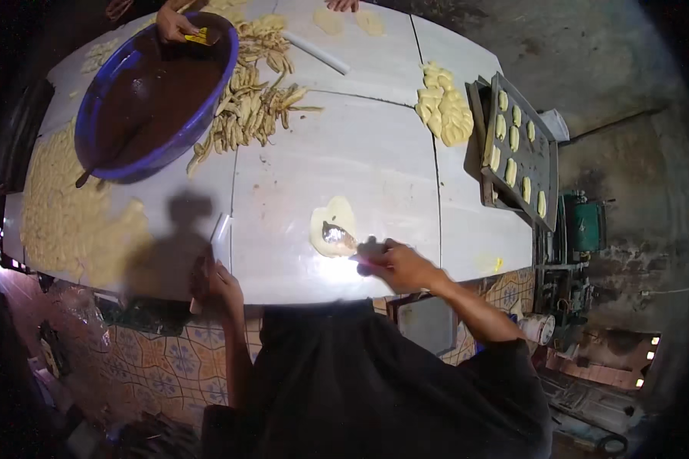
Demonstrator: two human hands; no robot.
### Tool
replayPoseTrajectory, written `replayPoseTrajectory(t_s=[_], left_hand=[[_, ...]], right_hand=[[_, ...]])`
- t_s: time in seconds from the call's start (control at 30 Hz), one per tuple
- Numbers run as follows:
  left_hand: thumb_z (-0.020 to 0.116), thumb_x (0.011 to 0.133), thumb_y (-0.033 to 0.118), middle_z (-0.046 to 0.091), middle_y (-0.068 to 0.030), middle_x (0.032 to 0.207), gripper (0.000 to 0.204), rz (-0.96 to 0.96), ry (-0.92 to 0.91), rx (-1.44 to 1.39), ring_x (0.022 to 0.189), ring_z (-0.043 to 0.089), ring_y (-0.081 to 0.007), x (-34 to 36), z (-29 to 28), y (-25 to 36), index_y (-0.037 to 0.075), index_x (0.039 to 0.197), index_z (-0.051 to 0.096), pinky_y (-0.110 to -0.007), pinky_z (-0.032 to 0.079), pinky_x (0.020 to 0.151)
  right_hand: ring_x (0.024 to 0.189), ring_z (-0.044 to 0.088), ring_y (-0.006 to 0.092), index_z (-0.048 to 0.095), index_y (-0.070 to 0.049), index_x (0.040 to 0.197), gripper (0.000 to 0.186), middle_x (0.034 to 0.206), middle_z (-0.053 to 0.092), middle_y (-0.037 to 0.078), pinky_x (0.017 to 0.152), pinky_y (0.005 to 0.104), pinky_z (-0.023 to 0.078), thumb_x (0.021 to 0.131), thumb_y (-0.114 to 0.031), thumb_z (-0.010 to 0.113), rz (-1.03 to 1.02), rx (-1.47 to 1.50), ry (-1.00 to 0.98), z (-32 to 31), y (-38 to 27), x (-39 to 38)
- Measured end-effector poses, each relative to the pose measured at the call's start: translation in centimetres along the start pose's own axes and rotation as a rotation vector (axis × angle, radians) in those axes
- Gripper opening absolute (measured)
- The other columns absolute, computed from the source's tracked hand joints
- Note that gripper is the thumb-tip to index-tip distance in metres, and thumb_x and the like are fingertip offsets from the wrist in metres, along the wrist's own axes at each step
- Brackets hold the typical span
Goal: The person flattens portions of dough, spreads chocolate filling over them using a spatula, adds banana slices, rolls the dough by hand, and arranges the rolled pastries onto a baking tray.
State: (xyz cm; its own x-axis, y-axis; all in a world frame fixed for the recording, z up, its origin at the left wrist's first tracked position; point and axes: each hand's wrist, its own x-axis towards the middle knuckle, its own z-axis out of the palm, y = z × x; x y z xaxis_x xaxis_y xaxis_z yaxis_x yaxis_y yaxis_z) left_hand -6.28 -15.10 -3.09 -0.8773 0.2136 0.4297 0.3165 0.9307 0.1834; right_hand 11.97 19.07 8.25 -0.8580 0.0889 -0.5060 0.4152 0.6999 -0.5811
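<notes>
Blurred right hand (403,268), utensil (339,235) partly hidden, co-worker's hand (343,4) cut off above

Basin (178,151) left of dough (337,206), tray (545,163) right

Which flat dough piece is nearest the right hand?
The flat dough piece just beyond the right hand, with the shiny tool over it. The other two lie far across the table, near a co-worker's hand.
</notes>
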Motion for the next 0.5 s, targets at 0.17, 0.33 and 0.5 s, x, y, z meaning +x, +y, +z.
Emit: replayPoseTrajectory(t_s=[0.17,0.33,0.5], left_hand=[[0.063,0.093,0.007,0.063,-0.0153,0.117,0.044,-0.002,0.002,-0.049,0.110,0.060,-0.0351,1.0,-0.9,1.7,0.015,0.136,0.062,-0.048,0.045,0.097],[0.062,0.088,0.001,0.057,-0.0131,0.109,0.045,-0.019,-0.053,-0.096,0.110,0.056,-0.0341,2.1,-1.4,2.6,0.010,0.132,0.061,-0.047,0.046,0.095],[0.061,0.089,0.001,0.061,-0.0168,0.100,0.040,0.006,0.023,-0.117,0.093,0.062,-0.0371,2.6,-2.4,2.0,0.007,0.129,0.062,-0.047,0.051,0.081]], right_hand=[[0.082,0.069,0.0250,0.072,-0.005,0.114,0.033,0.082,0.069,0.011,0.073,0.0370,0.055,0.087,-0.024,0.074,0.108,-0.132,0.298,-4.8,6.7,1.1],[0.069,0.063,0.0284,0.072,-0.004,0.117,0.037,0.086,0.069,0.018,0.070,0.0393,0.052,0.088,-0.028,0.073,-0.167,0.096,0.481,-4.7,-0.9,12.9],[0.104,0.060,0.0422,0.070,-0.001,0.107,0.029,0.108,0.068,0.024,0.092,0.0462,0.051,0.081,-0.014,0.069,-0.599,-0.118,0.639,-4.6,-9.8,27.6]])
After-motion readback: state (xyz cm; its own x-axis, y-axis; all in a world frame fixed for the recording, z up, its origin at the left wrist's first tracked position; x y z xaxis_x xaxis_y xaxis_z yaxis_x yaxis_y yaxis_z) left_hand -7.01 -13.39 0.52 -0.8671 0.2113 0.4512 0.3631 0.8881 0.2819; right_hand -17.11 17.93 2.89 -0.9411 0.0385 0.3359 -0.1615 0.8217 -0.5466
